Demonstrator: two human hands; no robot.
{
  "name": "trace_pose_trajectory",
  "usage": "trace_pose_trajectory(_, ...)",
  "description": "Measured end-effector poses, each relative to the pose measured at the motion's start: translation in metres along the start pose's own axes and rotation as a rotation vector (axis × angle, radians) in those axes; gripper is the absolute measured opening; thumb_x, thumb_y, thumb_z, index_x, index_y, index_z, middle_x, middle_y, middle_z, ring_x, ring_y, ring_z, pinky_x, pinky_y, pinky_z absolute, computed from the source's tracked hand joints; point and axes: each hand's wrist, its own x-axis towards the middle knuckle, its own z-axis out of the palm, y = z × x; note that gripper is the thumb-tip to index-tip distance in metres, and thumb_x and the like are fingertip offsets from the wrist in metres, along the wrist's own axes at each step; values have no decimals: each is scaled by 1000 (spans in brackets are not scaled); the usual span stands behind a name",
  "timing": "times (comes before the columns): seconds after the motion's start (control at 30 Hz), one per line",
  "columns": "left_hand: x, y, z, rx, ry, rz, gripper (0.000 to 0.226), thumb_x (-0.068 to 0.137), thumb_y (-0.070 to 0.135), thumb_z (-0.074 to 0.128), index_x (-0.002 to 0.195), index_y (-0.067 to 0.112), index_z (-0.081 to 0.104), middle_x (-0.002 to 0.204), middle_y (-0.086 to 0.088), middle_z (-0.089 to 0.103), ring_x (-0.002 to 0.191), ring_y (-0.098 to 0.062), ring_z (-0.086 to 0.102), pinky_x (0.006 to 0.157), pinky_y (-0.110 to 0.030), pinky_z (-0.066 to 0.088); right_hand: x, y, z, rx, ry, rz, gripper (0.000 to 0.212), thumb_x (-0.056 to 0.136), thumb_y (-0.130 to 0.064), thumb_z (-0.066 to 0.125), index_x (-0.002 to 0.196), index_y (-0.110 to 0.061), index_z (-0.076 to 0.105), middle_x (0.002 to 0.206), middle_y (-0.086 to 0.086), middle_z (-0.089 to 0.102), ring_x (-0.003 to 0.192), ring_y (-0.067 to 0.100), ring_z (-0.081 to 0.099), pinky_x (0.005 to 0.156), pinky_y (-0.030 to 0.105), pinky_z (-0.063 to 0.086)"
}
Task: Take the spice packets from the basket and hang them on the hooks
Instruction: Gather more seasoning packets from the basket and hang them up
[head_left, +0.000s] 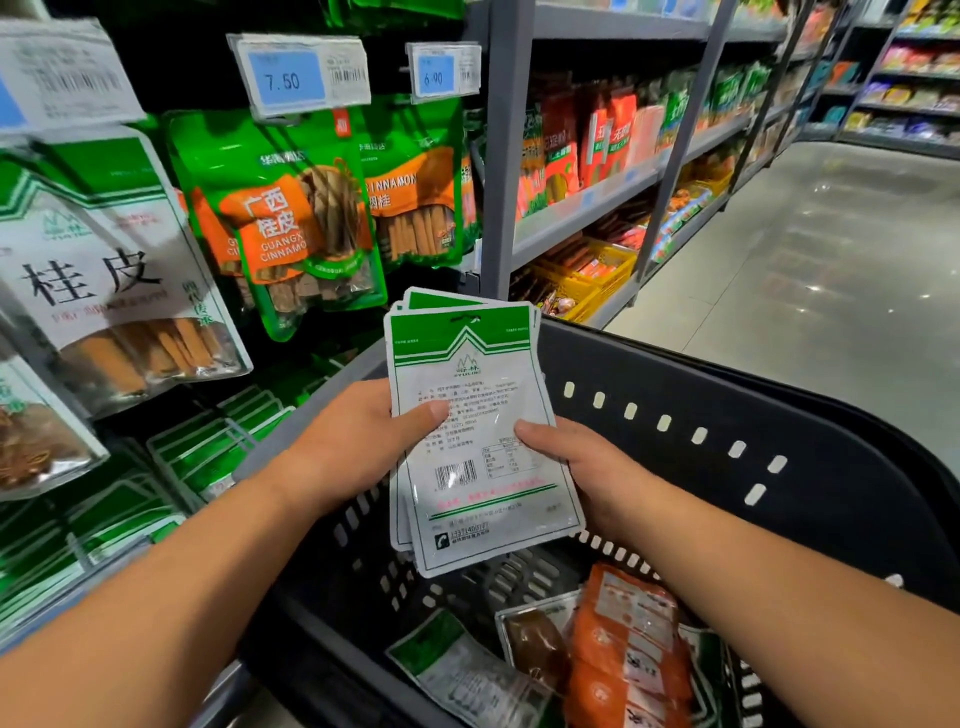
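Both hands occupied: our left hand (358, 441) and right hand (587, 467) each pinch, thumb on top, opposite side edges of a fanned stack of flat white plastic spice packets with green peaked top bands (483, 364), backs toward us, held upright over the black slotted plastic basket (727, 395). Back panel has a dark hang slot at the top edge, small print, a barcode and a red line, all too blurred to read. Hanging at left we read 桂皮 on a white-green pouch (104, 270) and 广西桂皮 plus a cut-off GUANGX/CINNAMO on a green-orange pouch (291, 218), under blue price tags 7.50 (291, 78) and 6.90 (439, 73).
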Motion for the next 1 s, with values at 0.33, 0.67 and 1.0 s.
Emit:
trace_pose_trajectory(0.33, 0, 1, 1, 6, 44, -29, 16, 99, 37, 65, 110, 36, 76, 94, 13, 80, 75, -19, 74, 70, -35, 60, 0, 2, 17, 3, 135, -69, 20, 103, -15, 57, 120, -10, 68, 110, 14, 77, 101, 33, 76, 88, 49, 61)
trace_pose_trajectory(0.67, -2, 3, 0, 48, 160, -67, 17, 98, 30, 67, 98, 22, 81, 89, 7, 80, 79, -11, 76, 77, -33, 62, -5, 5, 42, -741, 438, -478, 32, 93, -24, 73, 124, -22, 67, 134, -12, 51, 114, -24, 43, 106, 13, 39)
trace_pose_trajectory(1.0, -10, 9, 0, -59, -71, 51, 41, 94, 46, 67, 95, 6, 78, 86, -22, 75, 73, -33, 70, 72, -41, 55, -14, 4, 66, -487, 0, -310, 57, 88, -46, 78, 139, -30, 57, 131, -5, 68, 125, 10, 61, 111, 35, 46)
